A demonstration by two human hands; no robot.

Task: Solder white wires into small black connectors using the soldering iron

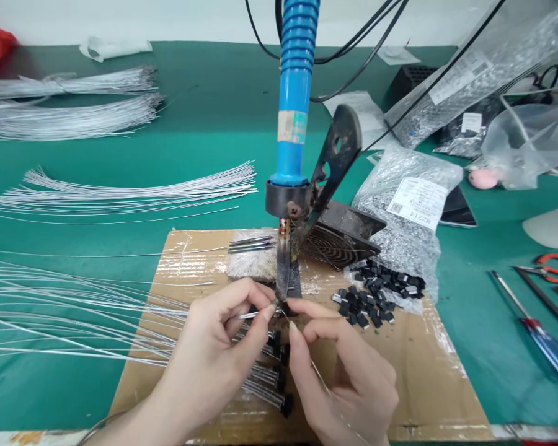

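Observation:
A blue-handled soldering iron is fixed in a black bracket, its tip pointing down between my hands. My left hand pinches thin grey wires just left of the tip. Between the thumb and fingers of my right hand runs a thin strand of solder wire, its end close to the tip. Fingertips partly hide the spot where wire, solder and tip come together. Below my left fingers lie several wires ending in black connectors.
Loose small black connectors lie on the cardboard, with a black fan behind. Wire bundles spread across the green mat at left. Bubble-wrap bags, a screwdriver and orange-handled pliers are at right.

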